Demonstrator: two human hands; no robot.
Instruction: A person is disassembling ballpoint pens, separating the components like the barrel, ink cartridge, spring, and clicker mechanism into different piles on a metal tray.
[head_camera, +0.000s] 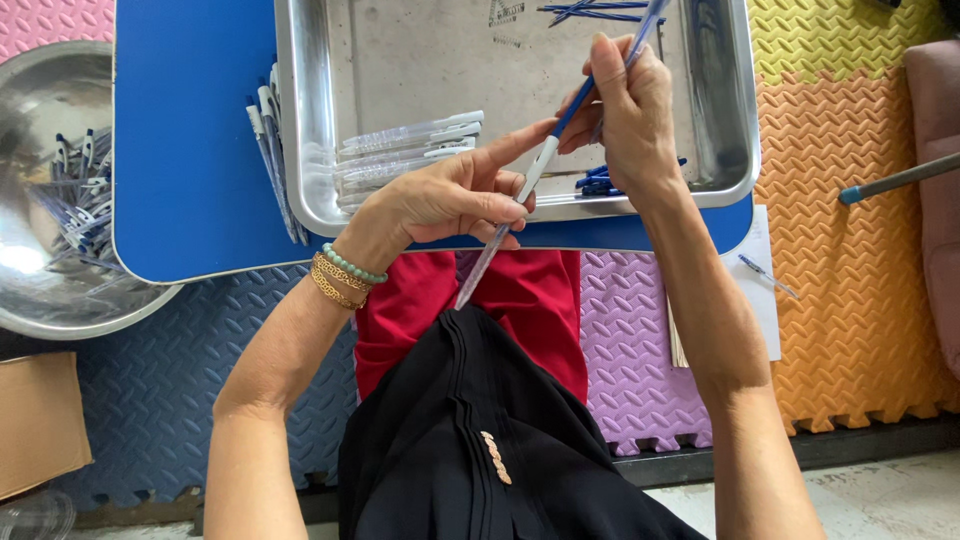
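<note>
Two hands (470, 195) (625, 110) pinch a slim clear-and-blue pen (540, 165) above a shiny steel tray (310, 120)

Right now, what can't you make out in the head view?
- Pen barrel: middle hidden by the left hand.
- Blue refill: partly covered by the right hand.
- Steel tray: far end cut off by the top edge.
- Steel bowl: cut off left; glare hides its contents.

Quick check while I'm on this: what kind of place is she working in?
Likely an informal floor-level pen-assembly spot, home or small workshop: foam floor mats, a steel tray of pen barrels on a low blue table, a metal bowl of pens.
</note>
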